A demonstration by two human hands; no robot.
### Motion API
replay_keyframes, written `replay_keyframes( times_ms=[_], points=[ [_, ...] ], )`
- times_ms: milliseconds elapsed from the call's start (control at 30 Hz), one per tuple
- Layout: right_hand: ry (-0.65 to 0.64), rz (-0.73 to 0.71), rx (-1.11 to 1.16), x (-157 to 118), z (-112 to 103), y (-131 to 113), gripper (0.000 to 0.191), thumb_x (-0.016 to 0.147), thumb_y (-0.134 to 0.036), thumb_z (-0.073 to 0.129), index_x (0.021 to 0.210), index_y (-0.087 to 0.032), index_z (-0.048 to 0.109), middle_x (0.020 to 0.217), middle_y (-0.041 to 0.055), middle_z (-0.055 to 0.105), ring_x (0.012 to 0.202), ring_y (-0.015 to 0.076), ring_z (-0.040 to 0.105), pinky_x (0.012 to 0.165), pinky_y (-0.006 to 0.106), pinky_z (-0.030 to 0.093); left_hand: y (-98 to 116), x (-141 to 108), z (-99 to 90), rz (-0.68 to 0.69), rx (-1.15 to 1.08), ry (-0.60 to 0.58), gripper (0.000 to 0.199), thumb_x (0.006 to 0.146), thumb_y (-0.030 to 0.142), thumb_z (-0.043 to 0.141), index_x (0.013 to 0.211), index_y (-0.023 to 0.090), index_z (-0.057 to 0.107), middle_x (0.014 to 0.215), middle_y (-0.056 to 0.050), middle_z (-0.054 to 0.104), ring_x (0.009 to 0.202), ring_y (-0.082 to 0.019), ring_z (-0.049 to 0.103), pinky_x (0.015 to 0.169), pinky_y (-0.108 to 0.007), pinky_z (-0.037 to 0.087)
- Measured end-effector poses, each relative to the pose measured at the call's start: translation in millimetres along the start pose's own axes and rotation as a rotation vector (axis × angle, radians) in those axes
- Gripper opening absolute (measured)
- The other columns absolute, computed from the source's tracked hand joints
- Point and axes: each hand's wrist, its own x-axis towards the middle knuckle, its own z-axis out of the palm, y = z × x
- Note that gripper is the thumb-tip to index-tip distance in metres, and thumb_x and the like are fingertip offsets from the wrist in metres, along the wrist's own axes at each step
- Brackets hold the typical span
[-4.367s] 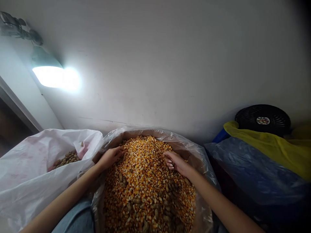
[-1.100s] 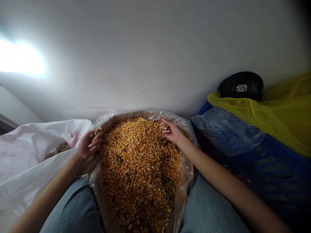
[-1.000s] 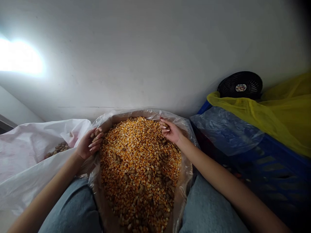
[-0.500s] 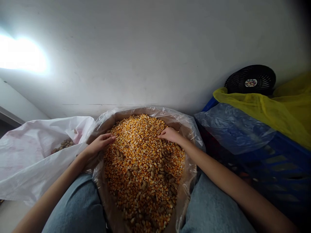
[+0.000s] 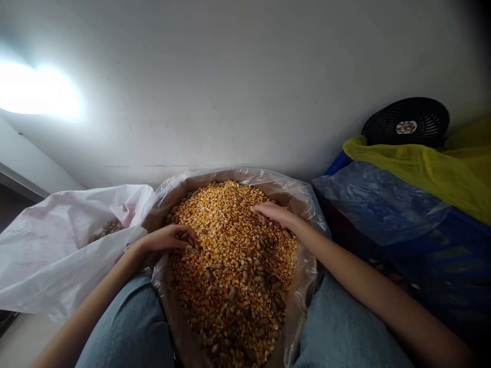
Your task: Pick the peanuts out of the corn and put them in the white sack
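Note:
A plastic-lined sack (image 5: 303,286) between my knees is filled with yellow-orange corn kernels (image 5: 226,214). Unshelled peanuts (image 5: 264,281) are scattered over the corn, thickest toward its right and near side. At the left of the heap, my left hand (image 5: 166,239) curls its thumb and fingers around a few peanuts lying on the kernels. My right hand (image 5: 274,213) is at the upper right of the corn, fingers bent together and pointing left. What lies inside its fingers is hidden.
A white woven sack (image 5: 49,220) with some brown peanuts or similar pieces inside lies at the left. On the right stands a blue crate (image 5: 441,260) with clear plastic and yellow mesh (image 5: 418,166) over it. Behind that is a black fan (image 5: 406,122) against the wall.
My left hand has moved right and nearer to me, closing around peanuts on the corn. My right hand stays at about the same part of the heap. The view has shifted slightly.

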Motion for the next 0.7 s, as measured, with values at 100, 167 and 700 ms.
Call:
replay_keyframes(
  times_ms=[100, 167, 700],
  points=[
    [-0.123, -0.011, 0.555, -4, -4, -8, 0.017, 0.069, -0.028, 0.036, 0.061, -0.017, 0.046, 0.052, 0.0010, 0.049, 0.044, 0.0103, 0.045, 0.040, 0.020, 0.033, 2, 0, 2.0, -0.014, -0.041, 0.000, 0.022, 0.068, 0.031, 0.058, 0.085, 0.017, 0.057, 0.077, 0.002, 0.056, 0.072, -0.011, 0.049, 0.066, -0.020, 0.037],
    [-0.122, -0.035, 0.789, -6, -7, -13, 0.019, 0.070, -0.028, 0.032, 0.065, -0.017, 0.046, 0.052, 0.0012, 0.049, 0.045, 0.0111, 0.046, 0.040, 0.021, 0.034, 3, 0, 2.7, -0.004, -0.155, 0.074, 0.018, 0.068, 0.029, 0.058, 0.081, 0.017, 0.057, 0.076, 0.002, 0.054, 0.071, -0.010, 0.048, 0.064, -0.019, 0.036],
    [0.168, 0.130, -0.962, 5, 7, 12, 0.020, 0.069, -0.013, 0.051, 0.085, -0.011, 0.063, 0.094, 0.0169, 0.061, 0.087, 0.0268, 0.057, 0.069, 0.033, 0.043, 2, -20, -17.8, 0.078, -1.439, 0.497, 0.028, 0.084, 0.035, 0.034, 0.070, 0.017, 0.050, 0.051, 0.007, 0.027, 0.031, 0.000, 0.012, 0.029, -0.014, 0.018]
  ],
)
